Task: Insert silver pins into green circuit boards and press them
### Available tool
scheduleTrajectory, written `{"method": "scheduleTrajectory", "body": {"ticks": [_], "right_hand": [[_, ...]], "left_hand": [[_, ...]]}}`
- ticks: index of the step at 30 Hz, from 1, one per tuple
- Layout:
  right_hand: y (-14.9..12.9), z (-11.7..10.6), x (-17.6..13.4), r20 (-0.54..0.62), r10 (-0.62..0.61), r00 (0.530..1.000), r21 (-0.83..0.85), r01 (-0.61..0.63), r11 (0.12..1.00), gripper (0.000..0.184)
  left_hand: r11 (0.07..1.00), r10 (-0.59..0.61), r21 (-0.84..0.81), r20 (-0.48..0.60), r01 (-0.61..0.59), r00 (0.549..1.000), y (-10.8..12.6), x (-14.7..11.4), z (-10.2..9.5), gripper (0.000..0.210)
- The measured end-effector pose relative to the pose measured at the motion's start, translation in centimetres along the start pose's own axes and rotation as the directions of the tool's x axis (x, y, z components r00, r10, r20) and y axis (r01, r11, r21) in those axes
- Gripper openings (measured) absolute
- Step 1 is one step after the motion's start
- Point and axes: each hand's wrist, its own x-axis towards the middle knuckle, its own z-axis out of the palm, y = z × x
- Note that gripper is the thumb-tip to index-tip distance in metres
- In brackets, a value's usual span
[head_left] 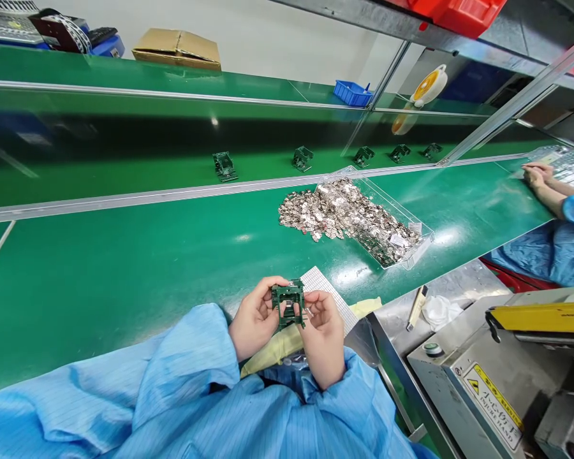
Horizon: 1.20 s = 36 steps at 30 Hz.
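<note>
Between my two hands, low in the head view, is a dark green plastic frame with a square opening. My left hand grips its left side, fingers behind and thumb in front. My right hand pinches its right side, and a small thin piece shows by the fingertips, too small to name. Beyond my hands lies a heap of small silvery metal parts, spilling from a clear plastic tray tipped toward the left. A white gridded sheet lies just past my right hand.
Several similar green frames stand along the moving-belt-like strip behind the bench rail. At the right, a grey machine with a yellow warning label stands beside a cutter knife. Another person's hands rest on the bench at far right.
</note>
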Motion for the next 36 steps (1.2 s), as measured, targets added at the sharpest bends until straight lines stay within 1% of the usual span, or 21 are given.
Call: {"method": "scheduleTrajectory", "body": {"ticks": [6, 9, 12, 15, 18, 20, 22, 24, 26, 28, 29, 30, 32, 34, 36], "right_hand": [[0.4, -0.1, -0.1, 0.032, 0.084, 0.996, 0.076, -0.087, 0.993, 0.025], [0.3, -0.1, -0.2, 0.052, 0.085, 0.995, 0.130, -0.091, 0.987, 0.028], [0.2, -0.2, -0.6, 0.066, 0.081, 0.994, 0.170, -0.092, 0.981, 0.030], [0.4, -0.7, -1.2, 0.033, 0.086, 0.996, 0.171, -0.090, 0.981, 0.031], [0.5, -1.5, -1.8, -0.023, 0.080, 0.997, 0.190, -0.074, 0.979, 0.033], [0.4, -2.3, -2.4, -0.057, 0.071, 0.996, 0.200, -0.059, 0.978, 0.033], [0.2, -3.5, -3.0, -0.090, 0.045, 0.995, 0.170, -0.030, 0.985, 0.030], [0.4, -5.2, -3.7, -0.147, -0.004, 0.989, 0.090, 0.017, 0.996, 0.025], [1.2, -7.3, -4.3, -0.249, -0.070, 0.966, -0.020, 0.067, 0.998, 0.023], [2.7, -9.2, -4.7, -0.347, -0.114, 0.931, -0.135, 0.070, 0.988, 0.026], [3.6, -10.0, -4.7, -0.363, -0.115, 0.925, -0.181, 0.051, 0.982, 0.029], [4.4, -10.6, -4.6, -0.348, -0.100, 0.932, -0.207, 0.027, 0.978, 0.033], [5.9, -11.0, -4.2, -0.258, -0.048, 0.965, -0.209, -0.007, 0.978, 0.039], [6.6, -10.6, -3.5, -0.169, -0.022, 0.985, -0.163, -0.006, 0.987, 0.042], [6.7, -9.8, -2.8, -0.147, -0.032, 0.989, -0.119, 0.014, 0.993, 0.043]], "left_hand": [[0.997, -0.080, -0.025, -0.019, 0.080, 0.997, 0.5, -0.1, 0.4, 0.034], [0.994, -0.102, -0.031, -0.011, 0.102, 0.995, 0.9, -0.2, 0.6, 0.035], [0.996, -0.090, -0.019, -0.021, 0.090, 0.996, 1.1, -0.4, 1.0, 0.036], [0.994, -0.108, -0.006, -0.019, 0.108, 0.994, 1.1, -0.8, 1.6, 0.038], [0.991, -0.135, 0.010, 0.012, 0.134, 0.991, 0.9, -1.3, 2.6, 0.039], [0.990, -0.141, 0.019, 0.046, 0.141, 0.989, 0.7, -1.5, 3.2, 0.039], [0.985, -0.170, 0.028, 0.121, 0.168, 0.978, 0.5, -1.5, 3.8, 0.042], [0.977, -0.215, 0.042, 0.219, 0.211, 0.952, 0.4, -1.0, 4.2, 0.046], [0.971, -0.240, 0.060, 0.301, 0.233, 0.923, 0.2, -0.1, 4.6, 0.048], [0.968, -0.249, 0.081, 0.350, 0.236, 0.903, 0.0, 1.3, 5.1, 0.049], [0.968, -0.251, 0.090, 0.360, 0.234, 0.899, -0.2, 2.0, 5.4, 0.050], [0.968, -0.249, 0.098, 0.364, 0.229, 0.897, -0.4, 2.7, 5.8, 0.051], [0.972, -0.235, 0.102, 0.354, 0.213, 0.905, -1.1, 3.9, 6.5, 0.053], [0.977, -0.210, 0.098, 0.340, 0.188, 0.917, -1.8, 4.7, 7.0, 0.054], [0.982, -0.185, 0.096, 0.330, 0.162, 0.926, -2.3, 5.0, 7.3, 0.052]]}}
